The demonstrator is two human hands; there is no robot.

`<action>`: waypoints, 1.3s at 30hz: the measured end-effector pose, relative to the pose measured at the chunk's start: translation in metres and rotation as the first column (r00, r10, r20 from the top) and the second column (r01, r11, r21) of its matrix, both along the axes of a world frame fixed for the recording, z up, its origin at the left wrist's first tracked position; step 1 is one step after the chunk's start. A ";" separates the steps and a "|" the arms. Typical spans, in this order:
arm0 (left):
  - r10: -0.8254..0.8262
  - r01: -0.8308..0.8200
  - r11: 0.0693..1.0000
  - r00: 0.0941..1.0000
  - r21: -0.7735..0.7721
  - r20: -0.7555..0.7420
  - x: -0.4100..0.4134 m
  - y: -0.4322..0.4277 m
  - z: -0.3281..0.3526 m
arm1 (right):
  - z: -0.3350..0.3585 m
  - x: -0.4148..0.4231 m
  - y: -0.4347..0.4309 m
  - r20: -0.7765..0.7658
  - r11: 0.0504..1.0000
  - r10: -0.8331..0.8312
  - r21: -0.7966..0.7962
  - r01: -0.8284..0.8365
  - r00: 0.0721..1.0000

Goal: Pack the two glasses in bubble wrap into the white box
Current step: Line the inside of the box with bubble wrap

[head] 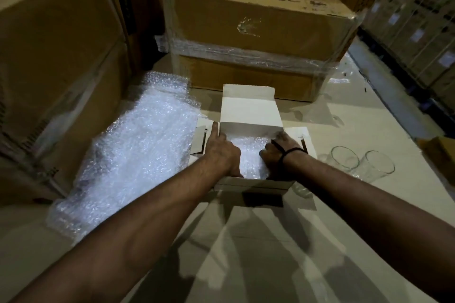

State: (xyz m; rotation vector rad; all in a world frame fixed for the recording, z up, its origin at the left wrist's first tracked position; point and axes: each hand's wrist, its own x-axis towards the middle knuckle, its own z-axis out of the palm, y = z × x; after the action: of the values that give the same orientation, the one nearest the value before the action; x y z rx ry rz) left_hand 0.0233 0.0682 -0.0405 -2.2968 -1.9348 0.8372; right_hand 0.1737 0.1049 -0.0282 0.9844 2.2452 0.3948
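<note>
Left hand: the left hand (221, 152) is at the left wall of the white box (253, 183), index finger straight along the top of that wall. The other fingers go down inside and are hidden, so I cannot tell whether it grips or only presses.
Right hand: the right hand (278, 152) is inside the box on the right side, thumb lying on the bubble wrap lining (248, 155). Its fingers are blurred near the far wall, so its grasp cannot be told. A black band (288, 152) circles the wrist.
Writing: the brown carton (258, 22) beyond both hands carries large dark letters that read roughly "DOAL". A round mark on the carton behind it is too dim to read.
White box: plain white card, open, lid flap standing up on the far side, side flaps spread out left and right; no print shows.
Lining: crumpled clear bubble wrap lies in the box between the two hands.
First glass: the first glass (343, 160) is clear, bare of wrap and outside the box, near the right of the right wrist.
Second glass: the second glass (378, 167) is the same kind, just beside the first and farther right.
Loose sheet: a bubble wrap sheet (138, 150) lies spread out left of the left hand.
Surface: flat cardboard (270, 241) is under the box and forearms.
</note>
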 end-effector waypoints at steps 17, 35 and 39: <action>-0.397 -0.450 0.604 0.545 0.658 0.738 -0.089 -0.079 0.000 | 0.027 -0.001 -0.048 -0.713 0.981 -0.192 -0.124 0.149 0.675; 0.111 -0.717 0.547 0.574 0.432 0.812 -0.173 -0.139 -0.040 | -0.093 -0.069 -0.172 -0.819 0.965 -0.251 -0.255 0.066 0.516; 0.188 -0.752 0.581 0.496 0.311 0.848 -0.178 -0.134 -0.037 | -0.096 -0.068 -0.174 -0.829 0.969 -0.240 -0.233 0.078 0.505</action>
State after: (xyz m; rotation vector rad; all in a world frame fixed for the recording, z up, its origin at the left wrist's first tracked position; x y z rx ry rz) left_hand -0.1543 -0.0658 -0.0771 -1.6509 -2.6497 -0.9771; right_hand 0.1053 -0.0691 -0.1243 1.5039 2.9269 -0.5150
